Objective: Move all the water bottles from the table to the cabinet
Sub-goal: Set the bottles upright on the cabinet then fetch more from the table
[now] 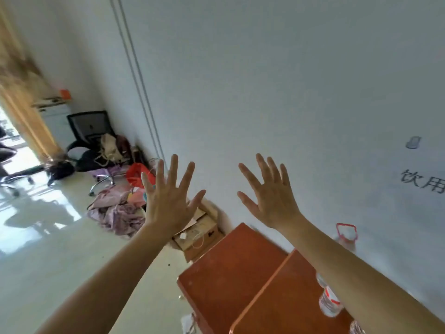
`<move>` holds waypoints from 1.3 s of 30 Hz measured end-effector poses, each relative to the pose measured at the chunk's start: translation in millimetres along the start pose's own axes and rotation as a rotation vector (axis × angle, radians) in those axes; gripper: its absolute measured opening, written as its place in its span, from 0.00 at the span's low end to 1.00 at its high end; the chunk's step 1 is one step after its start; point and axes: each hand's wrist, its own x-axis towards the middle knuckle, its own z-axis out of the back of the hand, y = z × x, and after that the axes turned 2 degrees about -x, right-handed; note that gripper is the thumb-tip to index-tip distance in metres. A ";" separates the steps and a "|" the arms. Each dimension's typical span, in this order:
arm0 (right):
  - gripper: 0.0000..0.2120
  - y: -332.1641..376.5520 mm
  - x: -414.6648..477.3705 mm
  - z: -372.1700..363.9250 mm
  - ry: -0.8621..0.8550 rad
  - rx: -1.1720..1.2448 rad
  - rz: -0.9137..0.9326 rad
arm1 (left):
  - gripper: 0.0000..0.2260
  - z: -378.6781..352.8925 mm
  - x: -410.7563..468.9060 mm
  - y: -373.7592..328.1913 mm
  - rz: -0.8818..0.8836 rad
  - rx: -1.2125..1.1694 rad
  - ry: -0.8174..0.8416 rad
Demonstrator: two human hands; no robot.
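Note:
Both of my hands are raised in front of the white wall with fingers spread wide and nothing in them. My left hand point(168, 196) hovers over the floor clutter, and my right hand point(271, 194) is up over the far end of the orange-brown table point(231, 273). A clear water bottle point(328, 297) with a red-and-white label lies on the table, partly hidden under my right forearm. A second bottle point(356, 330) peeks in at the bottom edge. The cabinet is not clearly in view.
A cardboard box point(199, 235) sits on the floor against the wall beyond the table. Purple cloth point(118, 213), a red bag point(137, 173) and a black office chair point(89, 131) crowd the floor at left. A clear container with a red rim point(346, 233) stands by the wall.

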 end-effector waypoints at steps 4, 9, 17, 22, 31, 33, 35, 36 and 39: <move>0.33 109.7 -3.5 -24.1 0.079 0.170 0.193 | 0.34 29.4 -101.2 83.0 0.209 0.090 0.113; 0.33 253.5 -10.1 -14.1 0.109 0.283 0.395 | 0.33 90.7 -207.4 180.5 0.374 0.215 0.108; 0.34 511.7 -6.4 40.7 -0.014 0.439 0.656 | 0.32 196.3 -389.9 341.5 0.748 0.304 0.004; 0.33 721.8 -27.1 88.3 -0.123 0.562 0.826 | 0.32 279.5 -532.9 456.5 0.950 0.423 -0.095; 0.32 1015.7 -89.4 123.9 -0.120 0.706 1.094 | 0.31 357.3 -717.1 591.3 1.230 0.536 -0.147; 0.32 1061.4 -93.3 119.5 -0.126 0.714 1.142 | 0.31 357.2 -738.1 614.1 1.262 0.552 -0.157; 0.33 1121.5 -94.4 109.9 -0.124 0.740 1.189 | 0.31 353.8 -761.6 650.1 1.306 0.568 -0.132; 0.33 1157.2 -93.0 106.1 -0.114 0.757 1.212 | 0.31 353.1 -773.2 676.1 1.326 0.582 -0.116; 0.33 1251.4 -81.4 97.3 -0.135 0.810 1.257 | 0.30 355.9 -795.3 753.3 1.359 0.627 -0.106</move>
